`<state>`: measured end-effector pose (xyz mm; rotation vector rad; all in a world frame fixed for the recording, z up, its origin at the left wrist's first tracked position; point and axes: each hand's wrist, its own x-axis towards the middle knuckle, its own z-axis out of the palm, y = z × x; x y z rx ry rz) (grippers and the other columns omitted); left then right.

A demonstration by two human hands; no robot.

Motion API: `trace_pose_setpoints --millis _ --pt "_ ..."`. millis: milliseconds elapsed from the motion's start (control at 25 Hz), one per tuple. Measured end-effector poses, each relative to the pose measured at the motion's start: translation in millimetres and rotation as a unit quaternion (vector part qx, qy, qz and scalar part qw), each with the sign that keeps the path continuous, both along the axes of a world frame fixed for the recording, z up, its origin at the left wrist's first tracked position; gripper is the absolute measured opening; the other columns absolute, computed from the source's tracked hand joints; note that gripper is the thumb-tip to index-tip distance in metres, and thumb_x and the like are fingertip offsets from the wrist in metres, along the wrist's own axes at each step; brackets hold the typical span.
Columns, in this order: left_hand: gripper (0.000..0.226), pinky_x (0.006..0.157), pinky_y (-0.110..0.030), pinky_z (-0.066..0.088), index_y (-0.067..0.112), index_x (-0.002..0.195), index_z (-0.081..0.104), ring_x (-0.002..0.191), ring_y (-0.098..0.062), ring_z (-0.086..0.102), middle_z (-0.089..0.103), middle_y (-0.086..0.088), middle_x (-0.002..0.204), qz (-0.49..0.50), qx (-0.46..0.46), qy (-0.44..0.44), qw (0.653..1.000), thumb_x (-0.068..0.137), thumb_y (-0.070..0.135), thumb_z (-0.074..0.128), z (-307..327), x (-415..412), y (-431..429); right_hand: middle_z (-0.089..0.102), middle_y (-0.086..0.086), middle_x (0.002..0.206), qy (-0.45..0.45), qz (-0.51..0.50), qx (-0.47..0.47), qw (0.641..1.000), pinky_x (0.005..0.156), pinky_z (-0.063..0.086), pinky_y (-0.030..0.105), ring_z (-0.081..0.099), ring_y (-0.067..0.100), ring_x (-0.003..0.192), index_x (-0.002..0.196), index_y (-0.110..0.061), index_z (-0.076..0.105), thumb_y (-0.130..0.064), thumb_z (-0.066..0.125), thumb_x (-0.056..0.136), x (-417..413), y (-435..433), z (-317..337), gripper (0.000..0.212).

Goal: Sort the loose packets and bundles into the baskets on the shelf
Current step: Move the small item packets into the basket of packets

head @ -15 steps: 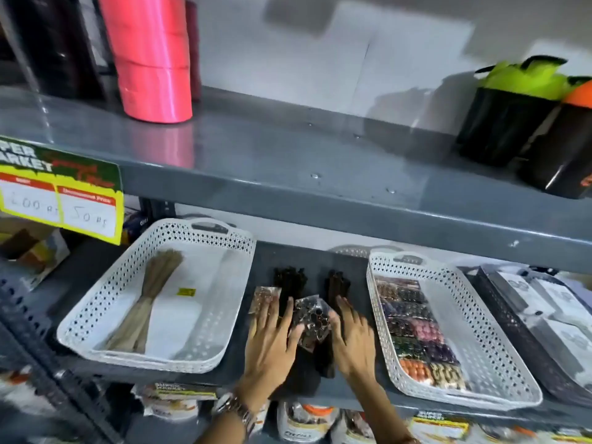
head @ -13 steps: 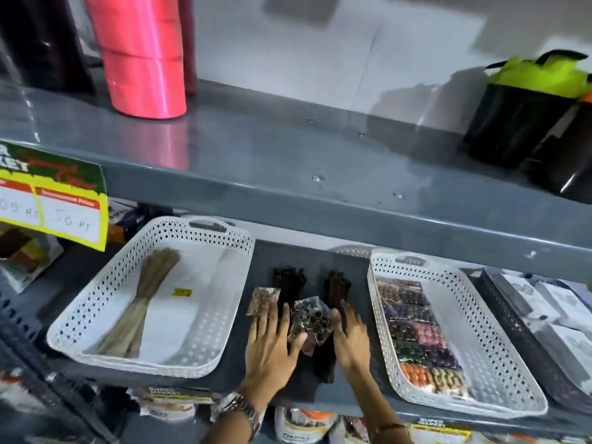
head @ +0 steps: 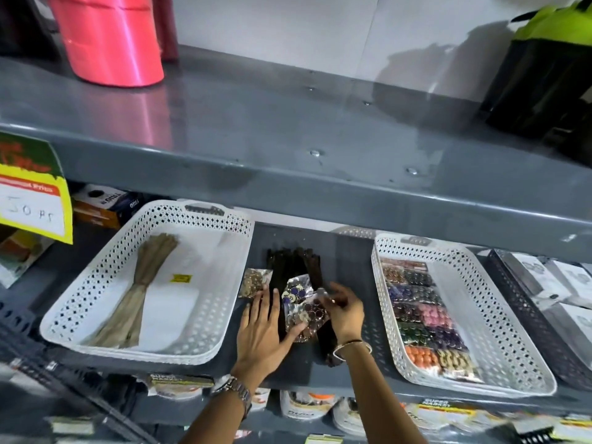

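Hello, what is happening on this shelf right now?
A person is sorting small goods on a grey metal shelf. The right hand pinches a clear packet of coloured beads, while the left hand lies flat beside it on dark brown bundles. A white perforated basket of bead packets waits at the right; another white perforated basket holds a tan fibre bundle.

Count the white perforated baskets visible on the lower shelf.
2 in clear view: the left white basket holds a tan bundle; the right white basket holds a sheet of bead packets. A white rim behind, between them, may be a third, mostly hidden.
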<state>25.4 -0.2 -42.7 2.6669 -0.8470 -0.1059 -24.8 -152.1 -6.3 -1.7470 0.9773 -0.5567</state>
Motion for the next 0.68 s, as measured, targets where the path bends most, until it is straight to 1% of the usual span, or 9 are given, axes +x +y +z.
trace_pose_setpoints --millis 80,160,200,240,320,440,480,560,680 --pt "0.099 0.118 -0.035 -0.005 0.019 0.149 -0.008 0.148 -0.020 -0.005 -0.007 -0.004 0.160 -0.002 -0.016 0.000 1.000 0.071 0.080 -0.008 2.7 2.2 -1.6 0.071 0.025 0.097 -0.026 -0.081 0.033 0.996 0.083 0.051 0.037 0.065 0.028 0.090 0.107 -0.001 0.066 -0.009 0.074 0.077 -16.8 -18.2 -0.1 0.032" --pt "0.091 0.118 -0.037 -0.005 0.018 0.149 -0.005 0.148 -0.021 -0.007 -0.009 -0.005 0.160 0.004 -0.026 -0.003 1.000 0.079 0.075 0.005 3.9 9.9 -3.7 0.069 0.030 0.100 -0.015 -0.121 0.034 0.992 0.077 0.047 0.033 0.065 0.031 0.090 0.108 0.006 0.062 -0.007 0.070 0.081 -28.0 -28.8 -5.4 0.031" --pt "0.086 0.118 -0.038 -0.005 0.017 0.150 -0.002 0.148 -0.023 -0.008 -0.008 -0.007 0.160 0.011 -0.028 -0.002 1.000 0.084 0.072 0.011 5.9 14.4 -6.5 0.067 0.031 0.104 -0.003 -0.131 0.026 0.991 0.079 0.047 0.035 0.064 0.035 0.095 0.110 0.007 0.060 -0.007 0.067 0.084 -30.2 -29.4 -8.1 0.031" --pt "0.084 0.119 -0.040 -0.005 0.017 0.150 0.001 0.147 -0.025 -0.008 -0.006 -0.009 0.160 0.017 -0.025 0.001 1.000 0.086 0.070 0.012 8.1 19.2 -9.7 0.065 0.030 0.110 0.030 -0.138 0.008 0.990 0.084 0.047 0.038 0.062 0.039 0.102 0.113 0.005 0.058 -0.011 0.063 0.087 -29.1 -25.1 -8.6 0.031" --pt "0.090 0.119 -0.043 -0.004 0.020 0.150 0.007 0.148 -0.027 -0.006 -0.003 -0.011 0.160 0.014 -0.006 0.011 1.000 0.080 0.075 -0.003 10.4 25.0 -15.4 0.057 0.024 0.125 0.137 -0.149 -0.081 0.976 0.095 0.042 0.044 0.053 0.039 0.116 0.123 -0.005 0.054 -0.025 0.053 0.092 -21.4 -6.6 -4.8 0.036" --pt "0.099 0.119 -0.046 -0.001 0.025 0.149 0.010 0.148 -0.028 0.000 0.003 -0.011 0.160 0.002 0.007 0.004 1.000 0.069 0.074 -0.021 10.2 27.1 -16.0 0.051 0.013 0.138 0.172 -0.017 -0.282 0.944 0.102 0.038 0.045 0.046 0.033 0.126 0.127 -0.015 0.053 -0.031 0.050 0.093 -17.5 22.7 -5.8 0.038" --pt "0.096 0.119 -0.047 -0.001 0.027 0.149 0.011 0.148 -0.028 0.001 0.004 -0.011 0.160 0.000 0.003 -0.007 1.000 0.070 0.072 -0.022 9.1 28.0 -15.4 0.050 0.010 0.140 0.182 0.017 -0.306 0.934 0.105 0.036 0.044 0.043 0.031 0.129 0.127 -0.018 0.054 -0.033 0.048 0.093 -20.3 29.8 -9.2 0.037" --pt "0.089 0.119 -0.047 -0.001 0.028 0.149 0.012 0.148 -0.029 0.002 0.005 -0.010 0.160 -0.013 0.005 -0.041 0.999 0.076 0.068 -0.020 8.8 32.1 -17.9 0.044 0.007 0.145 0.219 0.025 -0.285 0.933 0.105 0.035 0.041 0.037 0.029 0.133 0.130 -0.022 0.050 -0.038 0.041 0.095 -28.5 38.0 -16.7 0.040" --pt "0.063 0.119 -0.047 -0.002 0.025 0.150 0.005 0.148 -0.024 -0.005 0.001 -0.006 0.161 -0.063 0.052 -0.038 0.996 0.094 0.056 0.008 10.9 44.0 -31.7 0.030 0.003 0.154 0.219 0.097 -0.271 0.932 0.112 0.029 0.036 0.026 0.024 0.138 0.138 -0.024 0.041 -0.044 0.033 0.096 -34.1 54.4 -27.5 0.047"
